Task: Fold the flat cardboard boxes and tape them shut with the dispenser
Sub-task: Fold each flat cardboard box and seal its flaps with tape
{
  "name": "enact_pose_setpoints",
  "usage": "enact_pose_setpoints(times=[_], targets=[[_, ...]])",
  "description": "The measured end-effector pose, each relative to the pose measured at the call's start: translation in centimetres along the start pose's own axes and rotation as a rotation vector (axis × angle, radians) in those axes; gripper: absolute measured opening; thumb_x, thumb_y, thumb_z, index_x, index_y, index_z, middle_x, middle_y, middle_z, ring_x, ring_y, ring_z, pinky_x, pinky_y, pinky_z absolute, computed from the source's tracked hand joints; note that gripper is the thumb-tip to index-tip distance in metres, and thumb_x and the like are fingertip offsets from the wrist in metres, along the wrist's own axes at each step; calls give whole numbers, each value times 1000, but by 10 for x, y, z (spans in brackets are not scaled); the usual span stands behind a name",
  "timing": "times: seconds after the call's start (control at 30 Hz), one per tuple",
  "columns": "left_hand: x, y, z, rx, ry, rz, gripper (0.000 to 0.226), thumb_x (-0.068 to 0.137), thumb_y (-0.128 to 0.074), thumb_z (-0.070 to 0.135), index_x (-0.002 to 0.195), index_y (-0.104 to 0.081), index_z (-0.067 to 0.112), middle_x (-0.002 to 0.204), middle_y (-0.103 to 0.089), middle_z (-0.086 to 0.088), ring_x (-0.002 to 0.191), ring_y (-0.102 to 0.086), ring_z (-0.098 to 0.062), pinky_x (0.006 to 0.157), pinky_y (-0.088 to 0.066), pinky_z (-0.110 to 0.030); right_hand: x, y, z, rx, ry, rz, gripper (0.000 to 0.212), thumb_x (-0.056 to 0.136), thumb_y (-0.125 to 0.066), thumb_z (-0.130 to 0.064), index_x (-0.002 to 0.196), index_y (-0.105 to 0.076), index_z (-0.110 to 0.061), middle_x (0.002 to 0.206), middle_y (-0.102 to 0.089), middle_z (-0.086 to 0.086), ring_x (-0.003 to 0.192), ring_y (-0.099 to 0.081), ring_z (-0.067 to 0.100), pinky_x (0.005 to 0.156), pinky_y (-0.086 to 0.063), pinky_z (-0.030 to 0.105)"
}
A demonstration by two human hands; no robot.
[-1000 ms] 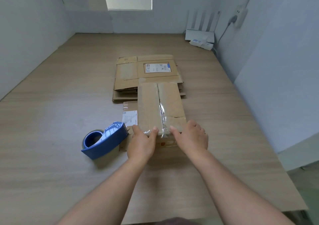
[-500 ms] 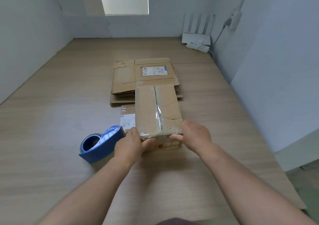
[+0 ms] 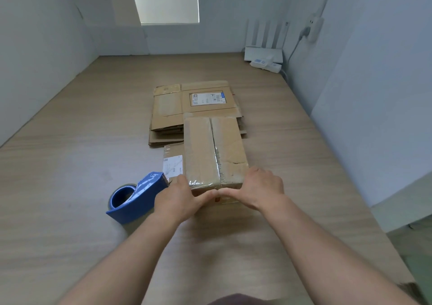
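Observation:
A folded cardboard box (image 3: 215, 150) stands in the middle of the wooden table (image 3: 70, 164), with clear tape running along its top seam and over the near edge. My left hand (image 3: 177, 199) rests on the box's near left corner, and my right hand (image 3: 263, 189) lies over the near right corner. Both thumbs reach inward and press against the near face, almost meeting at the seam. A blue tape dispenser (image 3: 135, 197) lies on the table just left of my left hand. Behind the box sits a stack of flat cardboard boxes (image 3: 187, 108).
One flat box with a white label (image 3: 172, 164) lies beside and under the folded box's left side. A white router (image 3: 263, 52) and a power strip (image 3: 266, 65) sit at the far right corner. Walls enclose the table on the left, back and right.
Both hands have slid from the box's top near edge down onto its near face, and the thumbs have come together at the middle. The box and dispenser have stayed put.

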State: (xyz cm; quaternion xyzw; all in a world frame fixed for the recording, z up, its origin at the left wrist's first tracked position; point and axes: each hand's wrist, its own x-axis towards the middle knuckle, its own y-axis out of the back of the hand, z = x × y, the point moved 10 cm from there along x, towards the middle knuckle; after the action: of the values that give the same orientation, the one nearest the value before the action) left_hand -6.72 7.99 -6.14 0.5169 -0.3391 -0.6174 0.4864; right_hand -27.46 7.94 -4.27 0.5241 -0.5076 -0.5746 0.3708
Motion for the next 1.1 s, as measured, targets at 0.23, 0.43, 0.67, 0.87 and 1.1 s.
enact_pose_setpoints(times=[0.23, 0.43, 0.67, 0.87, 1.1], targets=[[11, -6, -8, 68, -10, 47, 62, 87, -33, 72, 109, -39, 14, 90, -59, -3, 80, -58, -23, 57, -40, -33, 12, -4, -13, -103, 73, 80, 78, 75, -41, -83, 113, -53, -15, 108, -66, 2, 101, -62, 22, 84, -35, 37], [17, -19, -30, -381, -182, -130, 28, 97, -41, 50, 105, -47, 23, 98, -65, 8, 92, -62, -13, 85, -52, -38, 13, -19, 7, 386, 249, -109, 30, 90, -58, -46, 80, -42, -23, 77, -51, -7, 83, -50, 23, 67, -33, 31], [-1, -14, -47, -783, -114, 117, 17, 97, -52, 35, 95, -68, 37, 91, -71, 12, 91, -65, -7, 84, -53, -33, -2, -10, 11, 439, 244, 73, 29, 94, -56, -30, 73, -41, -17, 74, -52, 2, 76, -47, 26, 64, -27, 32], [-22, -4, -54, -797, 59, 436, 17, 94, -60, 28, 87, -72, 18, 75, -68, 1, 78, -61, -21, 73, -47, -36, -10, -16, 16, 541, 167, 101, 21, 95, -51, -21, 90, -62, -3, 93, -66, 13, 90, -57, 31, 74, -40, 35], [-10, 2, -50, -588, -42, 285, 13, 92, -62, 27, 88, -69, 16, 78, -69, 3, 79, -63, -18, 75, -53, -36, 4, -4, 9, 373, 337, -47, 20, 95, -54, -24, 77, -54, -16, 67, -49, -10, 75, -46, 18, 65, -27, 28]])
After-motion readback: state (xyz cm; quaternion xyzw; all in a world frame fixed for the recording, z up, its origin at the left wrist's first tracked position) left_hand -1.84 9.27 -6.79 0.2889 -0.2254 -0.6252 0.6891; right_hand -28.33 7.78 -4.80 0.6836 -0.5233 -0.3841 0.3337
